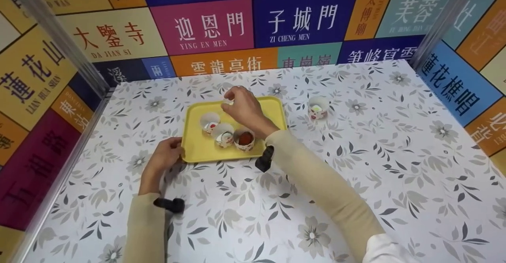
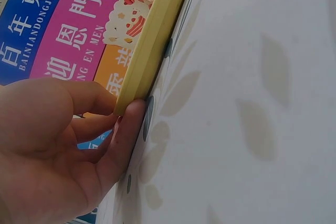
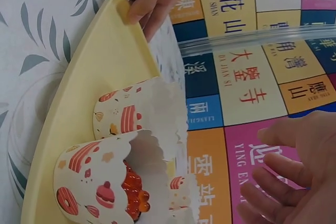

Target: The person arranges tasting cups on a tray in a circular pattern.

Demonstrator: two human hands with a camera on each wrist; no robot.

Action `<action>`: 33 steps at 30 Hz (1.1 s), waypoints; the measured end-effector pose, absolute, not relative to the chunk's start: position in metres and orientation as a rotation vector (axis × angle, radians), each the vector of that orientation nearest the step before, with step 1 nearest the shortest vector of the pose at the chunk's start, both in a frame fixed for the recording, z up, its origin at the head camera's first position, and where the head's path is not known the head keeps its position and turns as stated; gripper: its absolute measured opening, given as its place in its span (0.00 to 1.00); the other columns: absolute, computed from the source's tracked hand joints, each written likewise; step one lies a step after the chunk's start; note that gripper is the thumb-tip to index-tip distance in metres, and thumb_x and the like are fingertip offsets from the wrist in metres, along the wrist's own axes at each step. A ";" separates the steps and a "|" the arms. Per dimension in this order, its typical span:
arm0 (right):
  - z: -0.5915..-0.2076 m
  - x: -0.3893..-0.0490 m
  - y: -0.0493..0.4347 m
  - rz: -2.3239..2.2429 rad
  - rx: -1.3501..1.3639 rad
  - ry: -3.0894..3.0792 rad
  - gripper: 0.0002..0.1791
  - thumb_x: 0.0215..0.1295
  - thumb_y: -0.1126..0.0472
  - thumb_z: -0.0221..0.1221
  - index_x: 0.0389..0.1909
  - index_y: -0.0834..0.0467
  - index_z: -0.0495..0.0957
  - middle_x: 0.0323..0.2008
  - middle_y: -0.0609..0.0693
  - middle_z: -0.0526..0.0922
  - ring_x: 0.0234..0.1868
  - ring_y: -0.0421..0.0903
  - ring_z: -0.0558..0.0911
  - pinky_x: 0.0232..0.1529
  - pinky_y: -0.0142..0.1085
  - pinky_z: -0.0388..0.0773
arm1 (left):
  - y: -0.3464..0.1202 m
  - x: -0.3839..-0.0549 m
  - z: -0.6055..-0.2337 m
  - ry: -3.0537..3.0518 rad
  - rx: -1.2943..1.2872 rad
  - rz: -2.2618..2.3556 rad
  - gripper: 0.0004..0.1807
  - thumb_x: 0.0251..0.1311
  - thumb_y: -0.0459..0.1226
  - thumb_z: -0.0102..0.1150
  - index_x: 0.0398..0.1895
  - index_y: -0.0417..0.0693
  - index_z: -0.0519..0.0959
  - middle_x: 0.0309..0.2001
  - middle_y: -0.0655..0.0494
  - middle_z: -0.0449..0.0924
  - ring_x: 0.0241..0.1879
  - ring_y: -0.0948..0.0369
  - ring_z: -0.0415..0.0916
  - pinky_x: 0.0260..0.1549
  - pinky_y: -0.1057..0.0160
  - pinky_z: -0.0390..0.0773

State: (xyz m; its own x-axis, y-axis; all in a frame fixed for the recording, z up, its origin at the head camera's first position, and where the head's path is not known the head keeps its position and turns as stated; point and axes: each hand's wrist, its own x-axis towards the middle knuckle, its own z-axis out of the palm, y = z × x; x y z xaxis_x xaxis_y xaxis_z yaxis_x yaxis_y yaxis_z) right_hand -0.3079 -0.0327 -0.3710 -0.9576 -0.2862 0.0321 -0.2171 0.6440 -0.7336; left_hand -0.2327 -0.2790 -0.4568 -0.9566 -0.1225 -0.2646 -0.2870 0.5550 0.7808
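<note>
My left hand [image 1: 166,152] pinches the near left corner of a yellow tray [image 1: 193,148], thumb and fingers on its rim in the left wrist view. Three paper baking cups with a cake print stand together on the tray. The left cup [image 1: 209,122] shows red and white inside, the middle cup [image 1: 223,136] something pale. In the right cup [image 1: 244,138] lies a red-brown piece, which looks like glossy orange-red beads [image 3: 135,195] in the right wrist view. Above the tray's far side hovers my right hand [image 1: 243,106], its fingers loosely bent and nothing held between them.
Another printed paper cup [image 1: 318,108] with something white and yellowish inside stands on the table right of the tray. The flower-patterned tabletop [image 1: 237,215] meets upright panels with coloured sign blocks [image 1: 201,25] at the back and sides.
</note>
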 end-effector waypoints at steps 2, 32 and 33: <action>-0.369 -0.306 -0.028 -1.269 -0.434 2.754 0.18 0.69 0.55 0.61 0.56 0.57 0.77 0.55 0.51 0.78 0.56 0.48 0.78 0.57 0.41 0.77 | -0.280 -0.232 -0.457 2.589 -0.356 1.382 0.29 0.66 0.30 0.44 0.71 0.34 0.66 0.55 0.40 0.76 0.35 0.63 0.75 0.32 0.69 0.76; -0.384 -0.300 0.082 -1.506 -0.592 2.879 0.21 0.64 0.60 0.66 0.58 0.58 0.78 0.58 0.55 0.78 0.62 0.53 0.75 0.65 0.48 0.70 | -0.280 -0.233 -0.459 2.603 -0.335 1.387 0.28 0.66 0.30 0.44 0.71 0.35 0.67 0.54 0.41 0.76 0.36 0.63 0.75 0.33 0.70 0.77; -0.385 -0.301 0.086 -1.518 -0.566 2.881 0.22 0.64 0.59 0.66 0.58 0.58 0.78 0.58 0.54 0.78 0.62 0.52 0.75 0.65 0.48 0.70 | -0.280 -0.232 -0.459 2.598 -0.331 1.397 0.28 0.66 0.30 0.44 0.71 0.35 0.67 0.54 0.41 0.76 0.36 0.63 0.75 0.32 0.70 0.77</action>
State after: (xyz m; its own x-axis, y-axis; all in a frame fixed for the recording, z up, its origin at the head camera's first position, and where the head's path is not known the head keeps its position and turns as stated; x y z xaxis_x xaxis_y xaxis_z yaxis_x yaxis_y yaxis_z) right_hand -0.3011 0.0859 -0.3854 -0.9284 -0.2219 0.2980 -0.3712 0.5226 -0.7675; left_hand -0.2324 -0.2795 -0.4586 -0.9603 -0.1128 -0.2551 -0.2749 0.5356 0.7984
